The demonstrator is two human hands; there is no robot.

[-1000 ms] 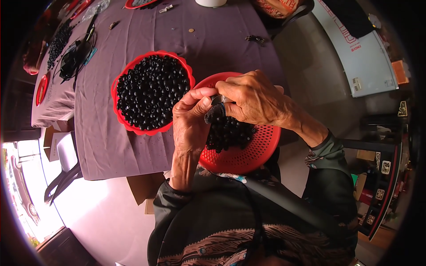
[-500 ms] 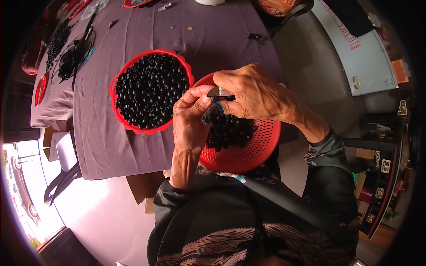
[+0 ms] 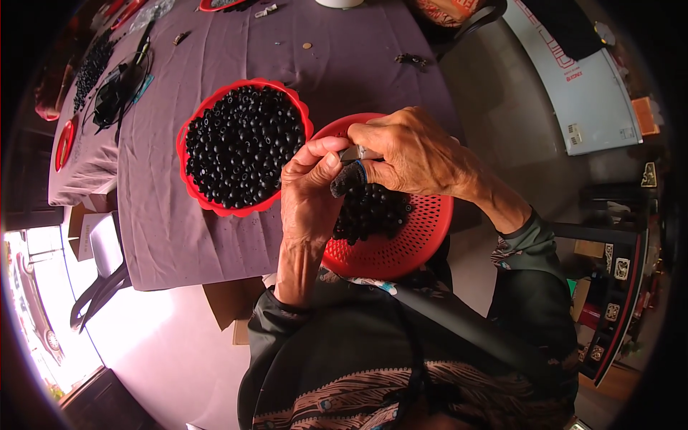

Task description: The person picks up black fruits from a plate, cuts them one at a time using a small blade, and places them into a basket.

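My right hand (image 3: 412, 152) grips a small knife (image 3: 364, 153), its short metal blade pointing at my left fingertips. A dark knitted cover (image 3: 348, 179) with a blue edge sits on my right thumb. My left hand (image 3: 309, 183) is closed in a pinch of thumb and forefinger at the blade; whatever lies between them is too small or hidden to name. Both hands are held over a red perforated basket (image 3: 426, 229) with many small round black pieces (image 3: 373, 213) inside. Left of it, a scallop-edged red basket (image 3: 307, 115) is full of glossy black pieces (image 3: 244, 143), several with pale ring-shaped openings.
A purple cloth (image 3: 186, 251) covers the table. Towards its far left lie a black cabled item (image 3: 115, 100) and a red dish (image 3: 66, 143). A white bowl (image 3: 339, 3) stands at the far edge. To the right is a dark cabinet (image 3: 616, 287).
The knife, my right thumb and its dark cover have shifted slightly right. My left hand keeps almost the same place and pinch. The baskets look unchanged.
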